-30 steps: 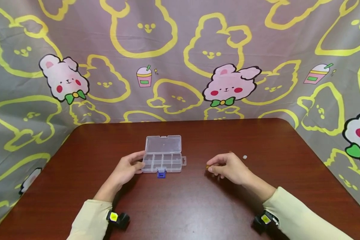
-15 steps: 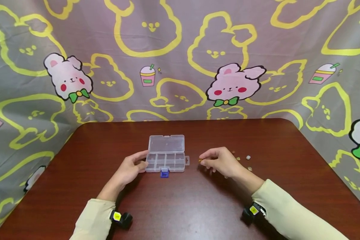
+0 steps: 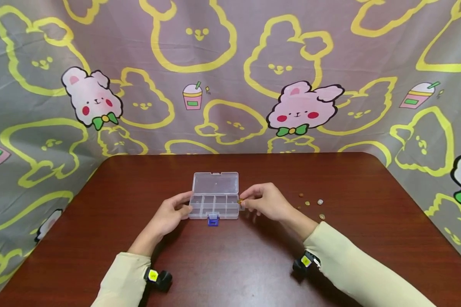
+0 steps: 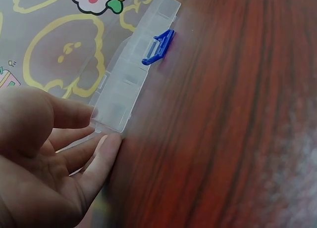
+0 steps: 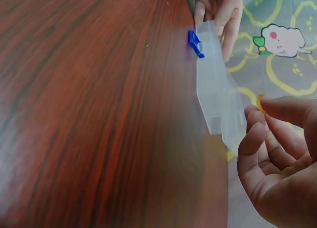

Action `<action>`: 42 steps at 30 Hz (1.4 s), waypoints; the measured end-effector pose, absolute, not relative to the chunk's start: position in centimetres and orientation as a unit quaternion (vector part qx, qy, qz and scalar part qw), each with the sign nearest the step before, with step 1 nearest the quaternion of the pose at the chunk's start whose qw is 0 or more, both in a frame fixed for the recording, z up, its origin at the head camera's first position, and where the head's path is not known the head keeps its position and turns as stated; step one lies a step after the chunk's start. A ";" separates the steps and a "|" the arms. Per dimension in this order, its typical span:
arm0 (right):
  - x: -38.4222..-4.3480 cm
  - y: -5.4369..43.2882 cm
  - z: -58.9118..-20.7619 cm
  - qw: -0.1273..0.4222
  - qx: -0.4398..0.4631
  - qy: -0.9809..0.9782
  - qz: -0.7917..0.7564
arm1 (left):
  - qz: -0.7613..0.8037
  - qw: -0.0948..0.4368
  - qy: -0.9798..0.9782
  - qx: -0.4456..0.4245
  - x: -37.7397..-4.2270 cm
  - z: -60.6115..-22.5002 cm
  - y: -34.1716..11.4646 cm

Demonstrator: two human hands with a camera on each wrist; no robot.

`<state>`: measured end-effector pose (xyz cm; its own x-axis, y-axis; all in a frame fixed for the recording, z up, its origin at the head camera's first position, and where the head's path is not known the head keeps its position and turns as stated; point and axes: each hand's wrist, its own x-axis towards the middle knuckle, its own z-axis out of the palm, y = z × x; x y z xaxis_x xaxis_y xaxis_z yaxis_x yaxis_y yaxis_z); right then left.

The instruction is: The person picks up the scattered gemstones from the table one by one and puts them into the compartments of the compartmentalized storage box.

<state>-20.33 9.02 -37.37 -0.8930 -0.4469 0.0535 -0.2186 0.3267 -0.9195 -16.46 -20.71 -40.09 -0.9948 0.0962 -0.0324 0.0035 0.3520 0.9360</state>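
A clear plastic compartment box point(image 3: 214, 209) stands on the table with its lid point(image 3: 215, 183) raised at the back and a blue latch point(image 3: 213, 221) at the front. My left hand point(image 3: 171, 215) holds the box's left end, its thumb at the corner and fingers along the side. Between thumb and fingertips my right hand point(image 3: 266, 201) pinches a small amber-orange piece point(image 5: 261, 103), right at the box's right edge. Its exact kind is mostly hidden by the fingers. The compartments look see-through, with dividers between them.
To the right of my right hand lie several small stone-like pieces: a whitish one point(image 3: 320, 201), a pale ringed one point(image 3: 322, 216), a yellowish one point(image 3: 307, 203) and a brown one point(image 3: 301, 195). A patterned curtain point(image 3: 230, 76) hangs behind the brown table point(image 3: 230, 264).
My right hand has carried the amber piece leftward to the box's right edge, uncovering the small pieces on the table. The left hand keeps its hold on the box.
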 end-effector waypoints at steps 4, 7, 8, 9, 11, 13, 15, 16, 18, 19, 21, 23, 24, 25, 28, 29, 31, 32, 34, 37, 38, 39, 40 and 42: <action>-20.6 8.0 -37.4 0.103 -0.214 0.804 -0.546 | 0.572 0.038 0.819 0.030 -16.5 -40.2 -20.8; -20.9 7.2 -37.5 0.103 -0.214 0.803 -0.546 | 0.571 0.036 0.820 0.030 -16.5 -40.3 -20.8; -21.0 7.0 -37.4 0.104 -0.214 0.803 -0.546 | 0.570 0.035 0.821 0.030 -16.5 -40.3 -20.8; -21.0 6.7 -37.4 0.105 -0.213 0.804 -0.546 | 0.568 0.034 0.822 0.030 -16.5 -40.3 -20.8; -21.1 6.2 -37.4 0.107 -0.214 0.803 -0.546 | 0.564 0.032 0.824 0.029 -16.5 -40.4 -20.8; -21.2 5.8 -37.5 0.106 -0.215 0.803 -0.546 | 0.563 0.032 0.825 0.030 -16.5 -40.4 -20.8; -21.3 5.3 -37.5 0.103 -0.215 0.803 -0.546 | 0.564 0.033 0.824 0.030 -16.4 -40.4 -20.8; -21.3 5.1 -37.6 0.102 -0.214 0.804 -0.545 | 0.564 0.035 0.824 0.029 -16.4 -40.4 -20.8; -21.4 4.5 -37.7 0.102 -0.211 0.806 -0.543 | 0.563 0.039 0.825 0.026 -16.4 -40.4 -20.8; -21.4 4.3 -37.7 0.103 -0.209 0.808 -0.542 | 0.561 0.040 0.826 0.024 -16.4 -40.5 -20.8; -21.5 3.8 -37.8 0.104 -0.210 0.809 -0.538 | 0.558 0.041 0.828 0.019 -16.4 -40.5 -20.8; -21.6 3.4 -37.9 0.105 -0.211 0.810 -0.537 | 0.558 0.041 0.829 0.018 -16.5 -40.5 -20.8; -21.6 3.2 -37.9 0.105 -0.212 0.811 -0.535 | 0.558 0.041 0.828 0.018 -16.5 -40.6 -20.8; -21.7 3.0 -37.9 0.104 -0.213 0.811 -0.535 | 0.558 0.040 0.829 0.021 -16.5 -40.6 -20.8; -21.8 2.5 -37.9 0.105 -0.211 0.812 -0.535 | 0.559 0.039 0.828 0.021 -16.6 -40.6 -20.8; -21.9 2.4 -37.9 0.105 -0.210 0.812 -0.535 | 0.559 0.038 0.828 0.021 -16.6 -40.6 -20.8; -22.0 2.0 -37.8 0.104 -0.207 0.814 -0.533 | 0.559 0.037 0.828 0.020 -16.6 -40.6 -20.9; -22.0 1.9 -37.8 0.105 -0.205 0.814 -0.533 | 0.559 0.037 0.828 0.017 -16.6 -40.6 -20.9; -22.1 1.5 -37.8 0.104 -0.201 0.817 -0.531 | 0.558 0.038 0.829 0.017 -16.6 -40.6 -20.9; -22.1 1.1 -37.8 0.107 -0.197 0.818 -0.529 | 0.554 0.038 0.831 0.017 -16.6 -40.5 -20.8; -22.1 0.9 -37.8 0.109 -0.196 0.818 -0.530 | 0.552 0.038 0.833 0.017 -16.5 -40.5 -20.8; -22.1 0.7 -37.8 0.109 -0.196 0.818 -0.530 | 0.551 0.038 0.834 0.016 -16.5 -40.5 -20.7; -22.1 0.6 -37.8 0.110 -0.197 0.817 -0.530 | 0.549 0.037 0.835 0.016 -16.5 -40.5 -20.7; -22.1 0.3 -37.8 0.112 -0.197 0.815 -0.533 | 0.545 0.035 0.838 0.015 -16.5 -40.5 -20.7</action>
<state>-22.08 0.27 -37.75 -0.8974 -0.4404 0.0268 -0.2013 0.3547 -0.9131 -16.46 -20.74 -40.47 -0.9972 0.0623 -0.0417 -0.0129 0.4054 0.9140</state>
